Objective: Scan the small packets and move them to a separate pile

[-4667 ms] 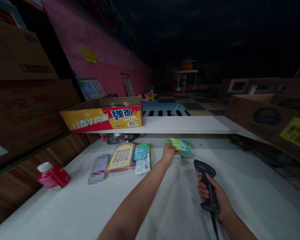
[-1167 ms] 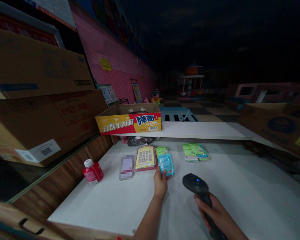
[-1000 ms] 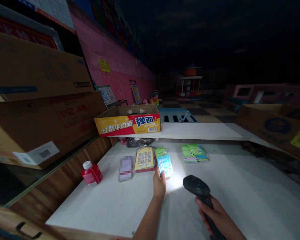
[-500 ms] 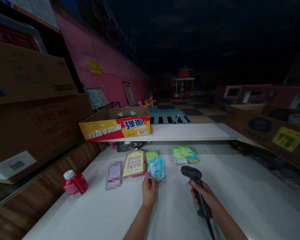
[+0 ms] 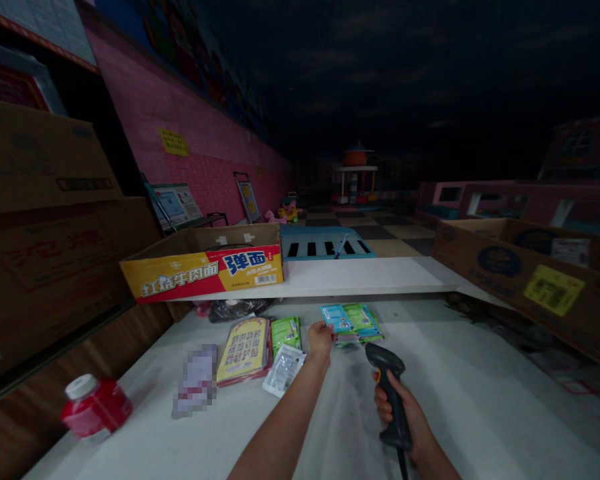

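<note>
My left hand (image 5: 321, 339) pinches the near left edge of a blue packet (image 5: 336, 318), which lies over the left side of several green and blue packets (image 5: 364, 319). In my right hand (image 5: 403, 407) is a black barcode scanner (image 5: 393, 393), its head tilted up and left, its cord running down. A silvery packet (image 5: 284, 371) lies left of my left forearm, just in front of a green packet (image 5: 286, 332). Beside them are a yellow card with printed squares (image 5: 245, 348) and a blurred flat item (image 5: 197, 381).
A red bottle with a white cap (image 5: 97, 407) stands at the left. On the raised white shelf (image 5: 360, 275) sit a yellow and red carton (image 5: 210, 270) and, at the right, a brown carton (image 5: 500, 260). Large boxes (image 5: 45, 233) are stacked at far left.
My left hand has moved forward and right with the blue packet, onto the green and blue packets. The silvery packet now shows. The view has shifted slightly; the scanner stays in my right hand.
</note>
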`<action>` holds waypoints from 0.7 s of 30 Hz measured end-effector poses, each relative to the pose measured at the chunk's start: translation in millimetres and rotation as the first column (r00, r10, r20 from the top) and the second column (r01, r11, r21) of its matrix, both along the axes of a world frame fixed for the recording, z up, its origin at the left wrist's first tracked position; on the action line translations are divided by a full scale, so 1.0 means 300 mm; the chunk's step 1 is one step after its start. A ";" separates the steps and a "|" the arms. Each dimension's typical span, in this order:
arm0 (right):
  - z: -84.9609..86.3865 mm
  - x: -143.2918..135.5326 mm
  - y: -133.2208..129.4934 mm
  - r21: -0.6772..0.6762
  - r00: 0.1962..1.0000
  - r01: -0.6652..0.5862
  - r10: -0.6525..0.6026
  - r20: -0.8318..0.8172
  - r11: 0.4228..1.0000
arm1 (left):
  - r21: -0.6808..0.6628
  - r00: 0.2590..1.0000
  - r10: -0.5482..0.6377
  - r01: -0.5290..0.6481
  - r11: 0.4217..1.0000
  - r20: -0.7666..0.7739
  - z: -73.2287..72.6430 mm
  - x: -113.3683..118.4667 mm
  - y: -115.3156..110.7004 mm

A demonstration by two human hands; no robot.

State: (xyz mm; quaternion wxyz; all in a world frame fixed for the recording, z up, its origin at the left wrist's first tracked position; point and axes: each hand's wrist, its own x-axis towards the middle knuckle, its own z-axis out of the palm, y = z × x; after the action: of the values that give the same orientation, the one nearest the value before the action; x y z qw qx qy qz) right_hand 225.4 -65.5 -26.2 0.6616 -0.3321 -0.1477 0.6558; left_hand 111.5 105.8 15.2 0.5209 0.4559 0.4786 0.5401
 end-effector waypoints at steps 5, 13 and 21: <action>-0.044 0.017 0.035 0.001 0.998 -0.038 0.038 -0.045 0.999 | 0.007 0.989 0.000 0.001 1.000 -0.148 -0.005 0.042 0.066; -0.013 0.011 0.032 -0.021 0.999 -0.024 0.024 -0.038 0.999 | 0.186 0.804 0.096 0.019 0.982 -0.586 0.009 -0.018 0.077; -0.001 0.001 0.004 -0.010 0.998 0.020 -0.021 -0.067 1.000 | 0.376 0.705 0.083 0.270 0.886 -0.704 0.031 -0.143 -0.157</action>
State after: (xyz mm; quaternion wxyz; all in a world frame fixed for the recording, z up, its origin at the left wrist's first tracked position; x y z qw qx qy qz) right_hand 225.8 -64.3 -26.4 0.6713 -0.3147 -0.1190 0.6604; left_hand 68.5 58.8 24.4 0.2058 0.7589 0.4765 0.3934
